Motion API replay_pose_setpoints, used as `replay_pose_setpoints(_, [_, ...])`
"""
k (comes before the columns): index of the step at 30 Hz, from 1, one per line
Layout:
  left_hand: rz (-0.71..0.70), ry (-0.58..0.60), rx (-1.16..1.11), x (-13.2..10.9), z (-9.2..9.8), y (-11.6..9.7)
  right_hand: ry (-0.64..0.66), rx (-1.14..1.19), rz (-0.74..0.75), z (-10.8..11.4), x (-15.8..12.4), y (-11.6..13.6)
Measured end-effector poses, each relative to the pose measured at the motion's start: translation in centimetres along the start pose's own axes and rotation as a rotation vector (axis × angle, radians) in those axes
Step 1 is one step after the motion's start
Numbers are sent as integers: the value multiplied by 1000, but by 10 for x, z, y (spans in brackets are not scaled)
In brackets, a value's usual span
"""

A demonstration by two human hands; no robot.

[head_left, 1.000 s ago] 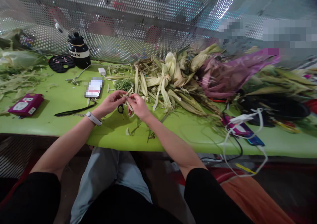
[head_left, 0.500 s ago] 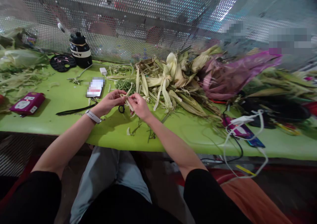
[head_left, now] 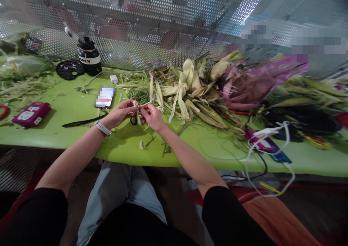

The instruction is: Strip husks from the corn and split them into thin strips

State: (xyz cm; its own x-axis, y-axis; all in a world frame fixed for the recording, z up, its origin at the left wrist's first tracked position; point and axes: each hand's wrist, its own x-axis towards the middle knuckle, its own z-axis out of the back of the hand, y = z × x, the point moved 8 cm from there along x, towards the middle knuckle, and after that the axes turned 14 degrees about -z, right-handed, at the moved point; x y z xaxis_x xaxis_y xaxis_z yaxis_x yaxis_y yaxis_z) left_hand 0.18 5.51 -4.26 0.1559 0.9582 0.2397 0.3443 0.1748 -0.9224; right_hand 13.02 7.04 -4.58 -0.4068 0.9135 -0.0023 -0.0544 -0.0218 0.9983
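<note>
The narrow, cream-coloured strips of dry corn husk (head_left: 139,116) are between the two hands, in the air above the light green, smooth table (head_left: 206,151). The left hand (head_left: 123,111) grasps them with its fingertips, and the right hand (head_left: 152,117) pinches them just beside it; the grip of both is closed on the husk. One thin end points up to the right, another piece hangs downward. Exactly how they cross is too small to tell.

For this fine finger work, I think it is good to let the left hand be the firm holder, close to the crossing, and to let the right fingers guide the free end with light, even tension. Dry husk may split along its fibres, so a sudden pull would be risky. Under the left fingers shows a small black ring (head_left: 133,121), maybe a scissors handle; the hanging piece should not catch on it. The large heap of pale, dry corn husks (head_left: 187,90) lies near the right hand.
</note>
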Motion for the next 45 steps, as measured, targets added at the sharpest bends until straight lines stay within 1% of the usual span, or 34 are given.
replay_pose_setpoints(4, [-46, 34, 109, 2, 2, -1, 15, 41, -11, 0, 2, -1])
replay_pose_setpoints(9, [-47, 66, 203, 2, 2, -2, 26, 63, -35, 0, 3, -2])
replay_pose_setpoints(15, [-78, 49, 182, 4, 3, -5, 45, 39, -5, -1, 2, 1])
replay_pose_setpoints(18, [-79, 35, 151, 4, 2, -6, 14, 1, 4, 2, 1, -1])
replay_pose_setpoints(21, [-94, -1, 136, 4, 4, -7, -59, -101, 40, 7, 0, -2])
replay_pose_setpoints(24, [-110, -84, 144, 5, 13, -10, -187, -313, 157, 14, -4, 5])
replay_pose_setpoints(26, [-123, -156, 143, 6, 20, -11, -275, -496, 292, 15, -11, 16])
replay_pose_setpoints(27, [-126, -184, 142, 6, 22, -12, -293, -586, 369, 12, -14, 22])
replay_pose_setpoints(29, [-127, -204, 142, 6, 24, -12, -270, -741, 518, 2, -21, 30])
replay_pose_setpoints(32, [-161, -189, 183, 5, 21, -14, -196, -886, 688, -13, -29, 35])
replay_pose_setpoints(35, [-210, -162, 271, 5, 19, -15, -170, -922, 807, -21, -36, 39])
replay_pose_setpoints(37, [-217, -118, 328, 6, 17, -13, -216, -900, 847, -20, -40, 44])
replay_pose_setpoints(39, [-214, -45, 367, 7, 14, -11, -326, -853, 819, -11, -39, 50])
replay_pose_setpoints(42, [-219, 79, 373, 7, 5, -10, -484, -743, 699, 7, -35, 52])
replay_pose_setpoints(43, [-220, 112, 368, 7, 2, -11, -507, -705, 652, 12, -32, 50])
replay_pose_setpoints(45, [-216, 160, 359, 6, -2, -11, -493, -638, 550, 18, -26, 45])
